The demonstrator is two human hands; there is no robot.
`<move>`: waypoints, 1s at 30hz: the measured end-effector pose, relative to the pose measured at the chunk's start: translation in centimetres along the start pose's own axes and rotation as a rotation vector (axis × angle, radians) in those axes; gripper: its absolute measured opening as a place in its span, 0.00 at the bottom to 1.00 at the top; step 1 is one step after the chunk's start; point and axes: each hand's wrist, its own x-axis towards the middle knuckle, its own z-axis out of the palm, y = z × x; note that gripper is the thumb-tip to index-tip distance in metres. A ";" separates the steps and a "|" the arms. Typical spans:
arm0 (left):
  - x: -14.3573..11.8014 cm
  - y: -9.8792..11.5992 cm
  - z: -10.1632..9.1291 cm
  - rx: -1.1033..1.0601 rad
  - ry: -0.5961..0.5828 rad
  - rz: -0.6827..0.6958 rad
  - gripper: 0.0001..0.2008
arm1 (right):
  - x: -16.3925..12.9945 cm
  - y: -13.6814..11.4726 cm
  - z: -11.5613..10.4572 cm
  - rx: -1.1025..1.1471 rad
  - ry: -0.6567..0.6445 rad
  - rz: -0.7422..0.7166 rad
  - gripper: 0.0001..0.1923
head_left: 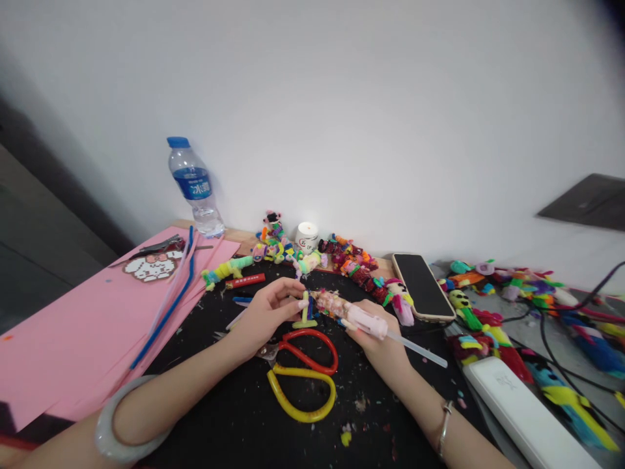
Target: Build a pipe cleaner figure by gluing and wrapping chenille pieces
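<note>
My left hand [268, 306] pinches a small pale yellow-green pipe-cleaner piece [306, 309] with a crosspiece at its foot, with dark blue fuzz beside it. Wrapped in my right hand [383, 342] is a pink glue gun [361, 319], its front part crusted and its nozzle end close to the piece. A translucent glue stick [420, 350] juts from the gun's back toward the right. Just below my hands lies a pair of scissors [305, 393] with one red and one yellow handle loop; my left hand partly hides the blades.
Pipe-cleaner dolls [361, 267] line the back and pile up at right among cables. Around the black mat [219, 417] are a red lighter [245, 281], white cup [307, 236], phone [424, 286], white power bank [527, 417], pink sheets [88, 312] and water bottle [193, 185].
</note>
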 end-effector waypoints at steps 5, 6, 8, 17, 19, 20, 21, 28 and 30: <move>0.0 0.0 0.0 0.010 -0.001 -0.002 0.11 | 0.0 0.2 0.0 0.018 0.001 -0.012 0.09; 0.0 0.0 0.0 0.011 0.005 -0.001 0.12 | 0.0 0.2 0.0 0.022 0.000 -0.016 0.08; 0.1 0.0 -0.1 0.014 0.022 0.001 0.12 | 0.0 0.2 0.0 0.030 0.001 -0.017 0.08; 0.0 0.3 0.0 0.012 0.079 -0.002 0.12 | 0.1 -0.2 0.0 0.047 -0.008 -0.035 0.12; 0.0 0.4 0.0 0.010 0.085 -0.002 0.12 | 0.1 -0.2 0.0 0.035 -0.010 -0.046 0.12; 0.0 0.4 0.0 0.008 0.088 0.002 0.12 | 0.1 -0.2 0.0 0.029 -0.014 -0.049 0.12; 0.0 0.3 0.0 0.006 0.091 0.006 0.12 | 0.1 -0.2 0.0 0.023 -0.014 -0.052 0.13; 0.2 0.2 -0.2 -0.011 0.087 0.004 0.13 | 0.1 -0.1 0.0 0.009 -0.029 -0.060 0.14; 0.2 0.2 -0.2 -0.015 0.089 0.010 0.12 | 0.1 -0.1 0.0 0.006 -0.036 -0.055 0.14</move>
